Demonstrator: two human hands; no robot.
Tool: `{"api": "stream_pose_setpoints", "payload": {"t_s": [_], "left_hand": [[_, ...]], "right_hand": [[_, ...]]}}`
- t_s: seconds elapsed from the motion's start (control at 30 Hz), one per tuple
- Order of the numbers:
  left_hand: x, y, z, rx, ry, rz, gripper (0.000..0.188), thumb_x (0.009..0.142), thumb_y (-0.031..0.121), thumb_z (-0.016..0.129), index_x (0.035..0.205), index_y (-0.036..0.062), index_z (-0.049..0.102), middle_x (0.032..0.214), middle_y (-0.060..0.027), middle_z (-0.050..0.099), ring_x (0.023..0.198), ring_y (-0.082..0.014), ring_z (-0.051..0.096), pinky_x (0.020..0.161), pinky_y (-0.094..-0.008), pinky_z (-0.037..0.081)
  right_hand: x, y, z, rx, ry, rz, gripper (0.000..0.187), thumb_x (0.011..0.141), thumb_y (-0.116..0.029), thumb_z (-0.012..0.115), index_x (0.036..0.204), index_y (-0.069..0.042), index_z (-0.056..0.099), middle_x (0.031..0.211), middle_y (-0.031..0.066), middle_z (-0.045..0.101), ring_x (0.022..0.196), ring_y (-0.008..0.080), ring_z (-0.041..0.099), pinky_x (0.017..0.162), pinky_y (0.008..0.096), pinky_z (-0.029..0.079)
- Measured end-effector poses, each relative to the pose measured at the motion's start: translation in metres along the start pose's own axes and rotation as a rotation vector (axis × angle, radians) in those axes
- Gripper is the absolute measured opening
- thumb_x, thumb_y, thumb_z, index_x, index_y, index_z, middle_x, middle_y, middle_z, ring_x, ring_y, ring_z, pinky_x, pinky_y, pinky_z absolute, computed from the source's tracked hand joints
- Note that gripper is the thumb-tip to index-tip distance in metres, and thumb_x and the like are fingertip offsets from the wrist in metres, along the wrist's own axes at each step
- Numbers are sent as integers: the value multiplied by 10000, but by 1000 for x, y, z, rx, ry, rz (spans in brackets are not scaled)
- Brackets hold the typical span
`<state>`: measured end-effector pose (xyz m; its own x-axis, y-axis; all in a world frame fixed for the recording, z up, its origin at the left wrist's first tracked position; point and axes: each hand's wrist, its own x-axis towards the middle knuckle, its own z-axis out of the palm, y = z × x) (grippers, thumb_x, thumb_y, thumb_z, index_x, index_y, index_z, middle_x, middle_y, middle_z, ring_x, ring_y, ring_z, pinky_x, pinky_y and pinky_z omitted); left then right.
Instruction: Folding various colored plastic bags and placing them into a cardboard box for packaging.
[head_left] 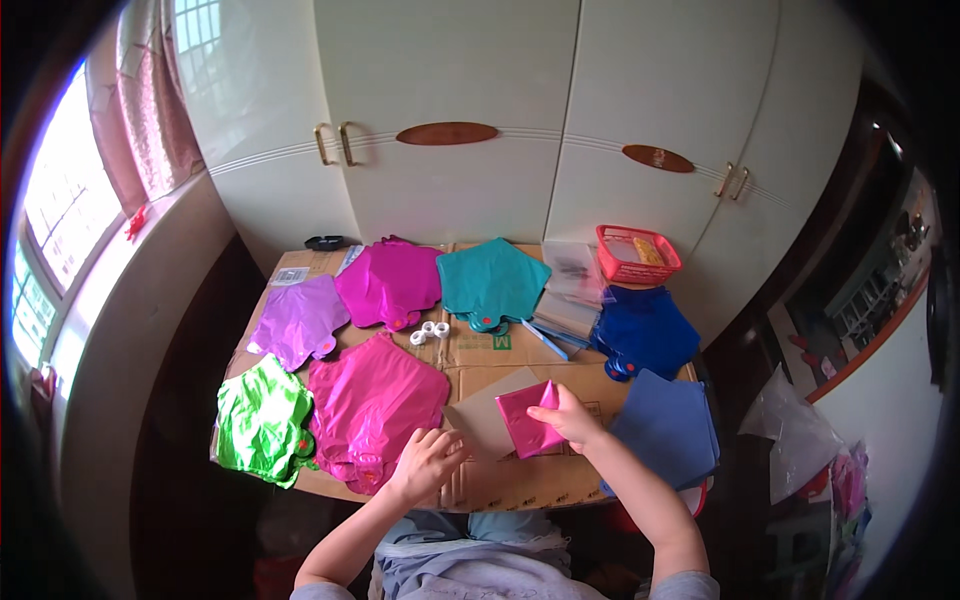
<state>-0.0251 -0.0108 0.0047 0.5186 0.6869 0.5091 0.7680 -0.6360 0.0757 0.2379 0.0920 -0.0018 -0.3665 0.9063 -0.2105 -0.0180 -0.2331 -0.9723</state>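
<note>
My right hand (pixel 568 418) grips a folded pink foil square (pixel 530 418), thumb on top, over a grey card (pixel 490 410). The card lies flat on the cardboard-covered table. My left hand (pixel 432 462) is at the card's left side, fingers loosely bent and a little apart, with nothing visible in them. Beside it spreads a stack of flat pink foil pieces (pixel 380 405), which look like uninflated foil balloons. Similar flat foil stacks lie around: green (pixel 262 415), lilac (pixel 300 320), magenta (pixel 390 283), teal (pixel 493 282) and dark blue (pixel 648 330).
Small white rings (pixel 430 332) sit mid-table near a blue pen-like stick (pixel 545 340). Clear plastic sleeves (pixel 572 300) lie by a red basket (pixel 638 256) at the back right. Blue sheets (pixel 665 430) cover the right edge. White cabinets (pixel 450 80) stand behind the table.
</note>
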Motion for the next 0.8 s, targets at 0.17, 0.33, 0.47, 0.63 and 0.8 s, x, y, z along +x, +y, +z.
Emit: {"api": "stream_pose_setpoints", "payload": {"t_s": [0.17,0.33,0.47,0.63,0.8], "left_hand": [[-21,7,5,-143,-72,-256,330,801,224,671,1084,74,592,1099,-86,614,971,-217,615,836,-370,458],[-15,14,4,-175,-49,-248,336,807,200,666,1085,38,570,1248,-128,575,1090,-243,595,888,-366,480],[-22,15,14,-394,-31,-374,411,798,156,671,1149,12,514,1284,-146,539,984,-311,630,789,-388,536],[-24,11,24,-510,-120,-428,446,797,112,644,1194,0,476,1354,-157,464,915,-345,641,721,-402,555],[-11,14,21,-450,-175,-396,412,805,104,616,1190,-1,513,1378,-148,430,944,-315,639,743,-393,555]], "right_hand": [[23,26,34,-232,24,-117,572,770,-77,751,1231,-4,420,1183,137,535,1101,202,521,936,332,436],[34,43,45,-524,41,-186,682,752,-180,784,1272,-26,371,1228,190,499,1144,261,501,948,365,422],[31,37,46,-622,-13,-198,734,761,-225,774,1317,-20,340,1271,239,482,1188,310,492,977,381,406],[24,33,52,-718,68,-240,804,764,-262,762,1369,-5,300,1272,288,496,1183,385,509,967,421,422],[19,27,54,-787,113,-261,818,754,-294,761,1363,17,311,1206,296,543,1098,446,549,928,462,449]]}}
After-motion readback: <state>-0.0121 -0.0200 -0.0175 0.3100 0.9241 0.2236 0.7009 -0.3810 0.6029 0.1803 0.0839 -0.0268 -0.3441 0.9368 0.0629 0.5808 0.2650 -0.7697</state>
